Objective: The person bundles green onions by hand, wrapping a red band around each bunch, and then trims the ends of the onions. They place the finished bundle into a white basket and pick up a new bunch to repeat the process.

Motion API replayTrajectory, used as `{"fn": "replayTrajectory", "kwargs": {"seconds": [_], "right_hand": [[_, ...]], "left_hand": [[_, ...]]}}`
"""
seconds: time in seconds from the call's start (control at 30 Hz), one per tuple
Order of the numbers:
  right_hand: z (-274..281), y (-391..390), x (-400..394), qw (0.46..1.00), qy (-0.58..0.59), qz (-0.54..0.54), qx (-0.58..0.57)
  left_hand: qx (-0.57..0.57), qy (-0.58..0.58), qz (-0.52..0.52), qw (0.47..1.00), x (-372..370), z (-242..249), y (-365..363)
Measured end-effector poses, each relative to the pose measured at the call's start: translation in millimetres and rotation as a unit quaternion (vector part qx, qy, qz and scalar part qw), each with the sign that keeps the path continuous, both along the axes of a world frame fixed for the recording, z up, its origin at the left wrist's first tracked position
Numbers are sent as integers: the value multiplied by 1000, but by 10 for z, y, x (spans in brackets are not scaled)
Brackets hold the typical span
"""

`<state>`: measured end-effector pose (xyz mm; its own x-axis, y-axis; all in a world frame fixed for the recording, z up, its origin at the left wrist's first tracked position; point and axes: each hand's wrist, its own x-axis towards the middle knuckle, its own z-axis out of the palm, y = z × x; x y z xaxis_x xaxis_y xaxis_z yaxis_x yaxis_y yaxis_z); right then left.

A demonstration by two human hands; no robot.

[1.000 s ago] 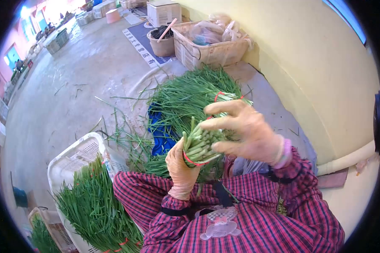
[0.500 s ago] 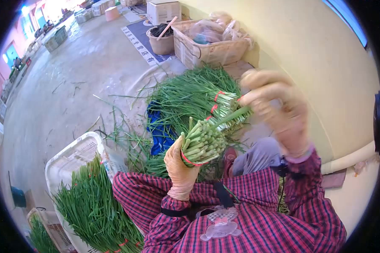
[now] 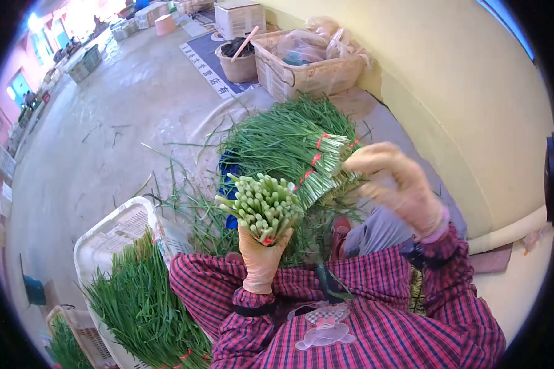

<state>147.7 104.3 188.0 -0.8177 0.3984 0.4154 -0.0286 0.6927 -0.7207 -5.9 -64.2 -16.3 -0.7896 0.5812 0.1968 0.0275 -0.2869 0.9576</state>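
Observation:
My left hand (image 3: 262, 261), in a pale glove, is wrapped round a bundle of green chives (image 3: 266, 206). The cut stem ends point up toward me, and a bit of red band shows near the grip. To the right, my gloved right hand (image 3: 403, 187) hovers with thumb and fingers apart; nothing shows between them, though it is slightly blurred. Just beyond both hands lies a heap of long green chives (image 3: 283, 132), with several bunches tied by red bands (image 3: 317, 160) at its right side.
At lower left, a white plastic crate (image 3: 104, 237) holds more chives, with another crate (image 3: 89, 326) beside it. A basket with plastic bags (image 3: 308, 71) and a bucket (image 3: 237, 64) stand ahead by the yellow wall (image 3: 461, 86). Loose leaves litter the floor (image 3: 123, 141).
A green stalk that was in my right hand, stretched across the bundle, is gone from its fingers. My left hand has tilted the bundle upright, stem ends facing me.

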Motion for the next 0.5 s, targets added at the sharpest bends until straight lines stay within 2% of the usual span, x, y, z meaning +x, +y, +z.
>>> {"fn": "replayTrajectory", "kwargs": {"seconds": [0.17, 0.23, 0.37, 0.43, 0.5], "right_hand": [[-204, -291, -432, 998, -31, 45, -13], [-213, -294, -522, 991, -40, 44, 117], [-154, -249, -567, 984, -66, 57, 152], [-62, -223, -573, 963, -120, 104, 216], [-39, -195, -575, 962, -138, 110, 207]], "left_hand": [[-11, -44, -71, 996, 81, 47, 0], [-29, -37, -91, 995, 83, 128, 3], [-21, -92, -98, 991, 90, 85, -2], [4, -34, -100, 994, 88, 109, 10], [26, -44, -112, 992, 92, 126, 26]]}}
